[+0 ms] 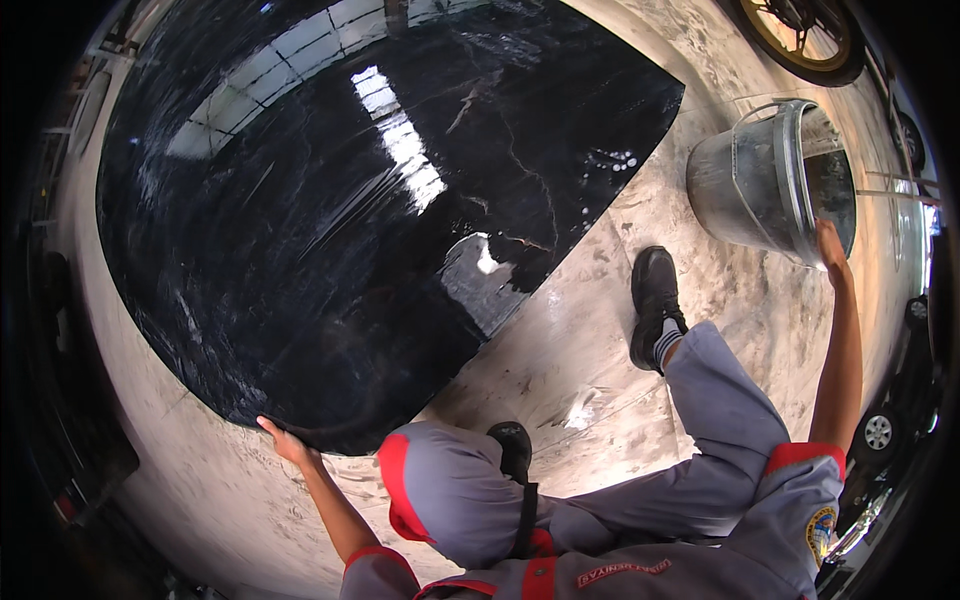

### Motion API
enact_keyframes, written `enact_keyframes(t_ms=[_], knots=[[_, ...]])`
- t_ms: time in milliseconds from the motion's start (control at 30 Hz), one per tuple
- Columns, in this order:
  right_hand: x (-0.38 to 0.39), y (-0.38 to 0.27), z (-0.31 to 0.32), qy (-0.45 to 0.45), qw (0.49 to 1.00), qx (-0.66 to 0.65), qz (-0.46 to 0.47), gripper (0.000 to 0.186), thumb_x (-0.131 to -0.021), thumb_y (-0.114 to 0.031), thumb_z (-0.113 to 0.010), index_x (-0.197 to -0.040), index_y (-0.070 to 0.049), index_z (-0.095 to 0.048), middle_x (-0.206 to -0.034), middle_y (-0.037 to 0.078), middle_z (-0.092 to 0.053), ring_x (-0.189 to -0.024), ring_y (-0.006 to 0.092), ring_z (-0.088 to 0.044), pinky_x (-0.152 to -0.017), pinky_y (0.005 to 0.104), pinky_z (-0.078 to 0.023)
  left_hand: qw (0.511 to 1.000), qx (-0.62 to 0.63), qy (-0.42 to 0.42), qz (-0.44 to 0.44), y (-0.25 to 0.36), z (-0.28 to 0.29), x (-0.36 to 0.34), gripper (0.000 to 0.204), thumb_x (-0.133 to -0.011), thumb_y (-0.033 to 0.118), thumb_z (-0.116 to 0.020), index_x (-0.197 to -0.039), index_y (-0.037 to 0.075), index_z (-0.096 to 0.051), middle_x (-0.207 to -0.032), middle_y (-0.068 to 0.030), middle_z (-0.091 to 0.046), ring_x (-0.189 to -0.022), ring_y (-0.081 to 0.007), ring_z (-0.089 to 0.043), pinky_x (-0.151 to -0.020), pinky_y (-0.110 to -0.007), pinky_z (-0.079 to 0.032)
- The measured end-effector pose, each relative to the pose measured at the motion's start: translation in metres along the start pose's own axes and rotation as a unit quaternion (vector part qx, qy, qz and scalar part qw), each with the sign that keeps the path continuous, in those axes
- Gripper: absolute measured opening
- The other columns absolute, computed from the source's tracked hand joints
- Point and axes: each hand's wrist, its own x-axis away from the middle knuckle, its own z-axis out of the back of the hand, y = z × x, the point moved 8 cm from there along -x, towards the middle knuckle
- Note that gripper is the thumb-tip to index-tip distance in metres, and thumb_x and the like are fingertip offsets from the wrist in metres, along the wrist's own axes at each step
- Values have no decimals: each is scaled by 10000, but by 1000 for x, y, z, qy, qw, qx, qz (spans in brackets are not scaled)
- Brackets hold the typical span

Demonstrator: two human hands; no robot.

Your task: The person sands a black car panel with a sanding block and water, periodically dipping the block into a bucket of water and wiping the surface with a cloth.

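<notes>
Lg. black sheet (330,290) is spread on pale, stained floor (250,490), from upper L to lower centre of view; its surface is glossy, marked w/ streaks, light spots & bright reflections. Its nr edge, lower L, is touched by L hand (288,443); whether the edge is pinched or just rested on can't be told, as the undersides of the fingers are hidden. Grey metal bucket (735,180) is held at its rim by R hand (832,250), fingers hooked over the side nearest the person. Bucket is stood on floor, R of sheet & apart from it, w/ wire handle (737,160) dropped against its side. Black shoe (655,300) is planted btwn sheet & bucket; a 2nd one is partly hidden lower down. Grey work clothes w/ red trim are worn. Gold-rimmed wheel (843,62) is seen beyond bucket, upper R; car wheel (878,432) at far R.
</notes>
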Motion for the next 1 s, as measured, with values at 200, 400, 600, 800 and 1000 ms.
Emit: enact_keyframes(t_ms=[200,400,600,800,1000], knots=[[53,-60,-25,54,992,-93,59,485,-1023,-319,-362,-1131,53,-654,-1050,70,-661,-976,169,-579,-937,339,-441,1000,7,11,6,6,2,7,901,-906,640,-608,-1250,-191,-543,-1314,-221,-590,-1100,-296,-618,-1005,-394,-498],[146,-108,-74,-46,972,-220,63,414,-1003,-196,-360,-1091,53,-679,-930,71,-691,-796,152,-631,-778,316,-510,1000,-6,23,19,1,0,10,912,-887,648,-629,-1211,-201,-553,-1274,-222,-610,-1074,-296,-629,-997,-394,-504],[206,-123,-110,-102,963,-222,113,385,-1010,-246,-416,-1180,-19,-676,-892,17,-679,-747,105,-617,-641,278,-514,999,-16,24,28,-6,2,3,944,-861,662,-654,-1192,-217,-561,-1225,-217,-639,-1051,-289,-639,-995,-385,-499],[156,-101,-131,-265,932,-239,57,381,-1043,-321,-442,-1247,-40,-599,-937,16,-677,-773,99,-626,-659,276,-525,997,-40,57,36,-18,15,-8,972,-864,691,-623,-1223,-210,-553,-1254,-231,-629,-1089,-297,-637,-1006,-375,-487],[11,-12,-163,-19,957,-155,246,245,-943,-160,-583,-1102,12,-659,-931,48,-705,-855,201,-654,-793,349,-528,941,-320,-64,85,-15,36,-54,1158,-846,884,-245,-1321,-131,-538,-1268,-239,-620,-1139,-303,-626,-877,-388,-551]])
